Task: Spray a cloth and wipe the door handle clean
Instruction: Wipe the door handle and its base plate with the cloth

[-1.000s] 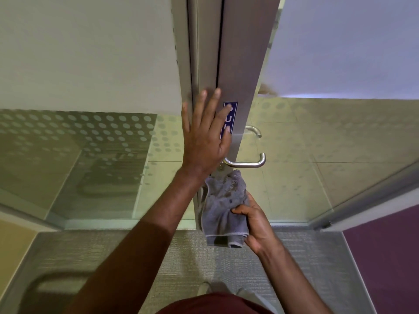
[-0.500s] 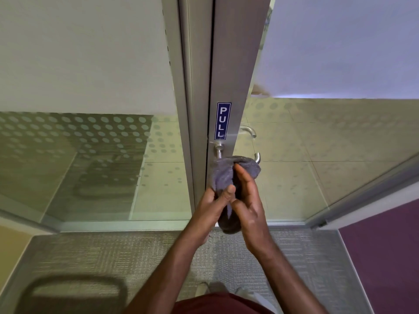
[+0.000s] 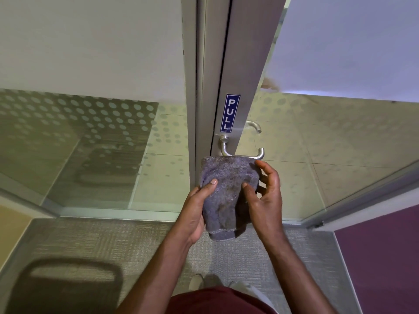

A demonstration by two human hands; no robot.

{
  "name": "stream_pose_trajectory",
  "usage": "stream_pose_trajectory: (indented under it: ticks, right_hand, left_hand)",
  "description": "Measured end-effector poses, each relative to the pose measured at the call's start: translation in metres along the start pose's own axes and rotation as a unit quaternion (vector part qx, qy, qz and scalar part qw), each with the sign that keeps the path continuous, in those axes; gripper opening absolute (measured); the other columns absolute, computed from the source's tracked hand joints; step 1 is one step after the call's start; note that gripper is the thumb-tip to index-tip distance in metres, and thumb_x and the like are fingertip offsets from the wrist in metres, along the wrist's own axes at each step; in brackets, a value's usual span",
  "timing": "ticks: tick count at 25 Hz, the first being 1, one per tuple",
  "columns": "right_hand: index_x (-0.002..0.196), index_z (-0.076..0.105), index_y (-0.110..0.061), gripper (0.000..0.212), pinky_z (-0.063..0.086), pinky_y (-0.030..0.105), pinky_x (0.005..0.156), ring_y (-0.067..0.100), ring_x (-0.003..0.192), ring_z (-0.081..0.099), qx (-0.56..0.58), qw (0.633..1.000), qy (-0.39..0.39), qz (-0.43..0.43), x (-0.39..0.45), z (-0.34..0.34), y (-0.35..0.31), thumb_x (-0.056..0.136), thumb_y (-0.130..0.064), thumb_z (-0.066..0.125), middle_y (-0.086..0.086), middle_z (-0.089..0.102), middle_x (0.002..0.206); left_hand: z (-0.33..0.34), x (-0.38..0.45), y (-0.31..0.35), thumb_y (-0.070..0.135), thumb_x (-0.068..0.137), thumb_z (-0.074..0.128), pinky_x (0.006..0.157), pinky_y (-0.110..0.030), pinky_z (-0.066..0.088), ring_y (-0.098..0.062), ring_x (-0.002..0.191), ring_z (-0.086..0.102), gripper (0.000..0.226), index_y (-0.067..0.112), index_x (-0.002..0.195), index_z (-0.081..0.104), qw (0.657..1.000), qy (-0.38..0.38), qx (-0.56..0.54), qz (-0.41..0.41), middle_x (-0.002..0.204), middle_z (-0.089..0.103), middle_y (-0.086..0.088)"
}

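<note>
i hold the grey cloth (image 3: pixel 226 189) draped over the door handle (image 3: pixel 240 155), left hand (image 3: pixel 195 214) pinching its left edge, right hand (image 3: pixel 265 196) loosely curled on its right. wiping step; next i'd close round the bar.

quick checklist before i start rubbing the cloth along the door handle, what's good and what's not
1. Cloth on the door handle: ok, its top edge lies along the bar.
2. Left hand holds the cloth: ok, thumb pinches its left side.
3. Right hand holds the cloth: ok, thumb and fingertips on its right side.
4. Whole bar covered: not ok, the curved right end and the neck by the door frame are bare.
5. Cloth sprayed damp: cannot tell; darker patches show, no bottle in view.
6. PULL sign clear of the cloth: ok.
</note>
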State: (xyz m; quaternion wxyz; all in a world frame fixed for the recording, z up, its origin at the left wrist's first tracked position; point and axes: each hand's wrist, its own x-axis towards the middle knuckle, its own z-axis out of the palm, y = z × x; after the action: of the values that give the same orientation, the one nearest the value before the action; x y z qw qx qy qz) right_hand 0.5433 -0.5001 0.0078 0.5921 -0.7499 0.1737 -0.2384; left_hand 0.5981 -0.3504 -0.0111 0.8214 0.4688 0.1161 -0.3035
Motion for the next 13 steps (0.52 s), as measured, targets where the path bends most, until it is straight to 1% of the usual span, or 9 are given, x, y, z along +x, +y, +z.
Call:
stream_pose_trajectory:
  ticks: [1,3,5,6,7,8,9,11,13]
  right_hand:
    - [0.141,0.048,-0.043,0.062,0.055,0.029,0.099,-0.002,0.127,0.055,-0.011,1.000,0.004,0.018,-0.003,-0.004,0.002,0.093,-0.012,0.072,-0.020,0.053,0.144]
    - [0.141,0.044,-0.051,0.065,0.050,0.027,0.100,-0.005,0.129,0.053,-0.005,0.996,-0.021,0.083,-0.007,-0.014,0.005,0.087,-0.037,0.077,-0.022,0.050,0.147]
    - [0.143,0.046,-0.047,0.072,0.047,0.035,0.111,0.003,0.132,0.055,0.027,0.981,-0.082,0.174,-0.010,-0.026,0.009,0.078,-0.060,0.075,-0.016,0.055,0.147]
    - [0.144,0.047,-0.043,0.078,0.044,0.041,0.115,0.008,0.132,0.058,0.040,0.969,-0.118,0.214,-0.013,-0.030,0.011,0.075,-0.068,0.074,-0.012,0.059,0.146]
    - [0.144,0.049,-0.042,0.082,0.044,0.045,0.117,0.011,0.131,0.060,0.043,0.958,-0.157,0.238,-0.017,-0.032,0.012,0.072,-0.073,0.074,-0.010,0.063,0.142]
    - [0.143,0.050,-0.043,0.082,0.047,0.044,0.113,0.010,0.127,0.064,0.036,0.951,-0.193,0.240,-0.023,-0.034,0.013,0.072,-0.074,0.074,-0.010,0.067,0.138]
    - [0.142,0.050,-0.044,0.078,0.052,0.038,0.106,0.007,0.122,0.067,0.027,0.947,-0.222,0.230,-0.029,-0.035,0.013,0.074,-0.070,0.076,-0.010,0.071,0.132]
    - [0.142,0.048,-0.042,0.070,0.060,0.025,0.085,0.009,0.116,0.072,0.041,0.946,-0.255,0.196,-0.040,-0.038,0.010,0.081,-0.051,0.080,-0.007,0.076,0.124]
    - [0.142,0.046,-0.038,0.068,0.062,0.023,0.079,0.016,0.114,0.074,0.075,0.945,-0.263,0.178,-0.052,-0.045,0.007,0.085,-0.035,0.081,-0.001,0.077,0.123]
  left_hand:
    - [-0.001,-0.003,0.000,0.035,0.081,0.080,0.103,-0.047,0.058,-0.032,0.124,0.072,0.070,0.007,0.142,0.063,1.000,0.001,-0.004,0.004,0.132,0.074,-0.015]
    - [-0.006,-0.010,-0.002,0.030,0.082,0.080,0.106,-0.047,0.057,-0.033,0.124,0.072,0.064,0.007,0.140,0.065,1.000,-0.010,-0.014,0.017,0.131,0.075,-0.016]
    - [-0.012,-0.019,-0.005,0.025,0.086,0.085,0.099,-0.044,0.061,-0.033,0.123,0.072,0.057,0.007,0.136,0.067,0.999,-0.009,-0.022,0.029,0.129,0.075,-0.017]
    - [-0.014,-0.024,-0.008,0.024,0.086,0.085,0.092,-0.041,0.064,-0.033,0.122,0.073,0.054,0.007,0.135,0.068,0.999,-0.005,-0.026,0.033,0.127,0.076,-0.017]
    - [-0.016,-0.029,-0.011,0.025,0.087,0.084,0.087,-0.038,0.065,-0.033,0.120,0.074,0.051,0.007,0.133,0.070,0.999,-0.005,-0.030,0.039,0.126,0.076,-0.017]
    - [-0.018,-0.037,-0.015,0.025,0.088,0.083,0.084,-0.036,0.065,-0.032,0.118,0.075,0.047,0.008,0.131,0.072,0.998,-0.006,-0.039,0.048,0.125,0.077,-0.017]
    - [-0.020,-0.044,-0.018,0.026,0.089,0.082,0.083,-0.035,0.065,-0.031,0.116,0.076,0.043,0.009,0.128,0.074,0.997,-0.004,-0.047,0.056,0.125,0.077,-0.017]
    - [-0.021,-0.059,-0.026,0.027,0.090,0.080,0.081,-0.034,0.065,-0.030,0.114,0.077,0.034,0.011,0.121,0.078,0.996,0.002,-0.057,0.073,0.124,0.077,-0.017]
    - [-0.018,-0.077,-0.034,0.026,0.093,0.081,0.080,-0.032,0.065,-0.028,0.111,0.078,0.024,0.015,0.114,0.082,0.994,0.028,-0.062,0.083,0.122,0.078,-0.016]
